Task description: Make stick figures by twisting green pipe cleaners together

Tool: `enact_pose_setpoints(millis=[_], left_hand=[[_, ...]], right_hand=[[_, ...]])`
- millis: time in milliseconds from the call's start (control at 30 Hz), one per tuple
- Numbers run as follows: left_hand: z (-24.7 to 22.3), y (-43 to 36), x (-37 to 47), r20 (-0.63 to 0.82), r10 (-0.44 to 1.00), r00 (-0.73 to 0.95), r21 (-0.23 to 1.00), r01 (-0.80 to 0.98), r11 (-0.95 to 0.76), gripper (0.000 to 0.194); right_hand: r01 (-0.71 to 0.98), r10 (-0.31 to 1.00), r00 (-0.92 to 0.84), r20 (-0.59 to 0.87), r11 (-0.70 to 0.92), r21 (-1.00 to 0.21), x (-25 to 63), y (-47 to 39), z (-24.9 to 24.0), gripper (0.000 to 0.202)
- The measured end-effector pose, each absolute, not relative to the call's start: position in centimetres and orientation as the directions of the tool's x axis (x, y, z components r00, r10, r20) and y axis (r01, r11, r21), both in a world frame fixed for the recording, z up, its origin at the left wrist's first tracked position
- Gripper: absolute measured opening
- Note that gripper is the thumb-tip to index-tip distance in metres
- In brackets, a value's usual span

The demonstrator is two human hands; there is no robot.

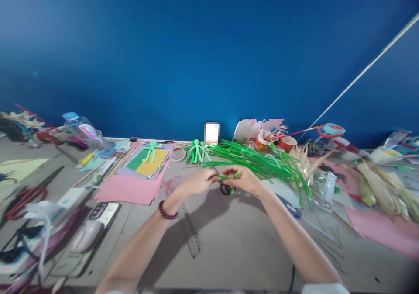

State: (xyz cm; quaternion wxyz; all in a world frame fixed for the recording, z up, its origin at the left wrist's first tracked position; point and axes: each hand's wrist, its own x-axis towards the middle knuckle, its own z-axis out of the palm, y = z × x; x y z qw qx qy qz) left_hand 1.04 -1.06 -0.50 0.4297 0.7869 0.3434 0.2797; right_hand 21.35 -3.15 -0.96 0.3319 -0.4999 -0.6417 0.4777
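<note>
Some green strand [224, 178] is pinched in the narrowed fingertips of the left hand [200, 182] and the right hand [244, 181], over the far half of the tabletop [235, 250]; whether the black-looped scissors [225, 189] just below are also held cannot be told. Toward the tabletop's far edge, green figures [196, 150] and a green bundle [248, 155] are laid side by side.

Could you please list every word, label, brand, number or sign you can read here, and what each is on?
I can read no text with certainty.
Bottle: lettering on the label, too blurred to read.
Ruler: scale markings, too small to read.
Packet: any print is too blurred to read.
Screen: pixelated, nothing legible.
</note>
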Motion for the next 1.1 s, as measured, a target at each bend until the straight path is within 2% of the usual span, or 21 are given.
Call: enact_pose_setpoints(millis=[133, 267, 367, 467, 567, 733, 967, 1100], left_hand=[[-0.8, -0.1, 0.7, 0.059, 0.805, 0.591, 0.872, 0.362, -0.330, 0.036], [-1.0, 0.2, 0.8, -0.068, 0.750, 0.658, 0.946, 0.282, -0.161, 0.041], [-0.7, -0.3, 1.2, -0.087, 0.681, 0.727, 0.969, 0.220, -0.111, 0.035], [-0.6, -1.1, 2.0, -0.083, 0.652, 0.753, 0.987, 0.153, -0.052, 0.030], [-1.1, -1.7, 2.8, -0.090, 0.687, 0.721, 0.996, 0.082, 0.045, 0.031], [-2.2, -1.7, 3.5, -0.177, 0.737, 0.652, 0.981, 0.059, 0.184, 0.041], [-2.3, -0.6, 2.7, -0.173, 0.878, 0.446, 0.963, -0.109, 0.245, 0.035], [-3.0, 0.2, 1.5, -0.105, 0.926, 0.362, 0.965, -0.188, 0.183, 0.033]], right_hand=[[0.157, 0.970, -0.243, 0.012, 0.051, -0.986, 22.5, -2.5, -0.4, 0.042], [-0.043, 0.989, -0.149, -0.014, -0.021, -0.999, 23.1, -2.0, -0.3, 0.048], [-0.095, 0.992, -0.127, -0.005, -0.017, -0.995, 22.8, -1.9, -0.5, 0.046], [-0.042, 0.995, -0.100, 0.016, 0.012, -0.999, 22.1, -2.2, -0.7, 0.041], [0.021, 0.996, -0.088, 0.033, 0.035, -0.999, 21.5, -2.4, -0.9, 0.038], [0.137, 0.993, -0.099, 0.070, 0.083, -0.987, 21.6, -2.2, -1.3, 0.040], [0.283, 0.991, -0.051, 0.124, 0.134, -0.950, 22.4, -1.4, -2.1, 0.035], [0.469, 0.984, -0.122, 0.127, 0.170, -0.867, 21.7, -1.5, -2.4, 0.024]])
